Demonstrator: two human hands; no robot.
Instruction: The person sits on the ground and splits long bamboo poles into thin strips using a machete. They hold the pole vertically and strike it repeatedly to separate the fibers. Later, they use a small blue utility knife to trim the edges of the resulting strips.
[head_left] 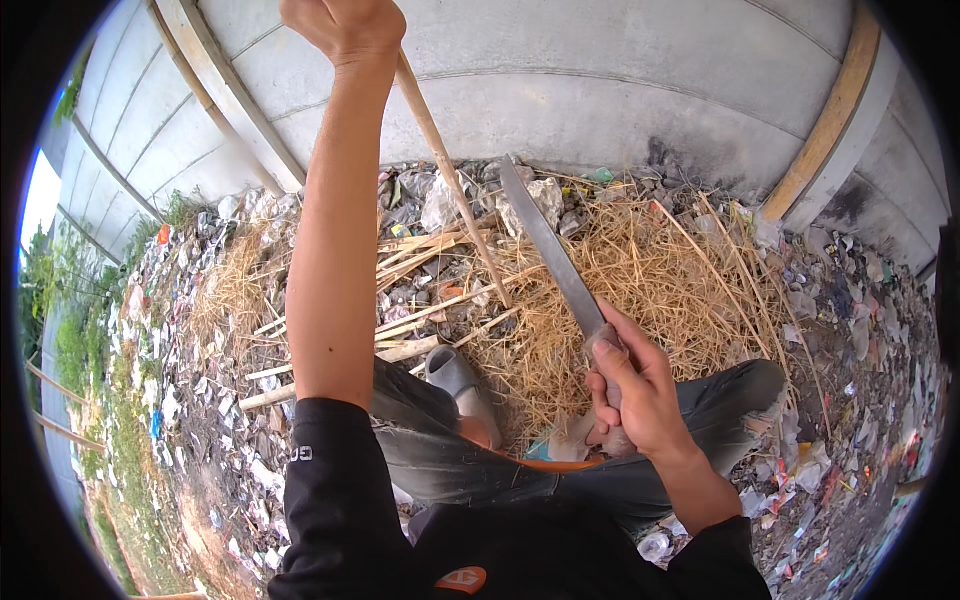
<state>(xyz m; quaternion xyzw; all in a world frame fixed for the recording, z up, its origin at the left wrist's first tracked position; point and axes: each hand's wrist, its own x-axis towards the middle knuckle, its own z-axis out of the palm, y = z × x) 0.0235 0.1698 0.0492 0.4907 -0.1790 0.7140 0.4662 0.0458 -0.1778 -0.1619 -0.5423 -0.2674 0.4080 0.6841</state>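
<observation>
My right hand is closed round the worn handle of a machete. Its long grey blade points up and away, over a heap of pale, straw-like shavings. My left arm is raised high, and the left hand is partly cut off by the top edge. A slim bamboo stick slants down from behind that closed hand, its lower end at the near side of the shavings. The fingers on the stick are mostly hidden. Blade and stick are apart.
A grey concrete panel wall stands in front, with wooden posts against it. Cut bamboo pieces lie left of the shavings, near a grey sandal on my foot. Scattered litter covers the ground around my bent legs.
</observation>
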